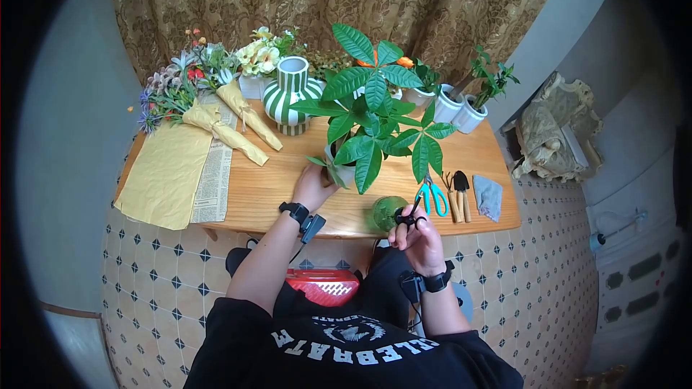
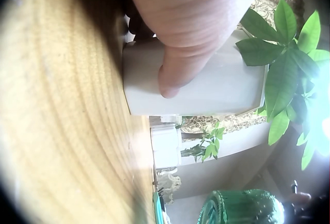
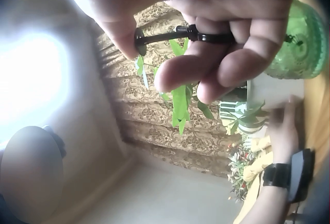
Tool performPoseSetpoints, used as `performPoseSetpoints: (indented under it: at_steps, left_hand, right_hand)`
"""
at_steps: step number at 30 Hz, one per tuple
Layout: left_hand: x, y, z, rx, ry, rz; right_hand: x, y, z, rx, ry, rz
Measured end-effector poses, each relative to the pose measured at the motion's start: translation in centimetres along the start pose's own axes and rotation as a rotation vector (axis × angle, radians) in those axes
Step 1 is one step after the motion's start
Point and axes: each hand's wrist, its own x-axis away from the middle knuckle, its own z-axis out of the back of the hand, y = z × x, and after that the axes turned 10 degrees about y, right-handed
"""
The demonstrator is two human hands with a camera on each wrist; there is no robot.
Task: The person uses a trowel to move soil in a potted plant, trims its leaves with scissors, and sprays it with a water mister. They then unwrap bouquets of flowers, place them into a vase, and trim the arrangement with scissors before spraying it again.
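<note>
A leafy green potted plant (image 1: 375,94) stands near the middle of the table in a white faceted pot (image 2: 216,90). My left hand (image 1: 315,186) grips this pot low down, its thumb flat on one face and the other fingers mostly hidden behind. To the right of the plant, my right hand (image 1: 419,240) holds a green glass spray bottle (image 1: 386,212) by its black sprayer. In the right wrist view the thumb lies on the round end of the black plunger (image 3: 160,37), and fingers curl about the neck. The bottle's textured glass body (image 2: 247,207) shows in the left wrist view.
Turquoise-handled scissors (image 1: 432,198), small garden tools (image 1: 461,194) and a grey cloth (image 1: 489,198) lie at the right. Behind stand a striped vase (image 1: 292,97) and white pots (image 1: 472,117). Wrapped flowers (image 1: 223,130) and kraft paper (image 1: 162,173) occupy the left.
</note>
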Motion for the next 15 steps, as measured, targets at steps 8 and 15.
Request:
performPoseSetpoints:
  at_steps: [8, 15]
  left_hand:
    - [-0.03, 0.28, 0.22, 0.004, -0.005, -0.019]
    - [-0.04, 0.51, 0.27, -0.007, -0.003, -0.014]
  right_hand:
    - [-0.09, -0.47, 0.34, 0.015, 0.015, 0.039]
    - [0.04, 0.10, 0.44, 0.072, -0.043, -0.028]
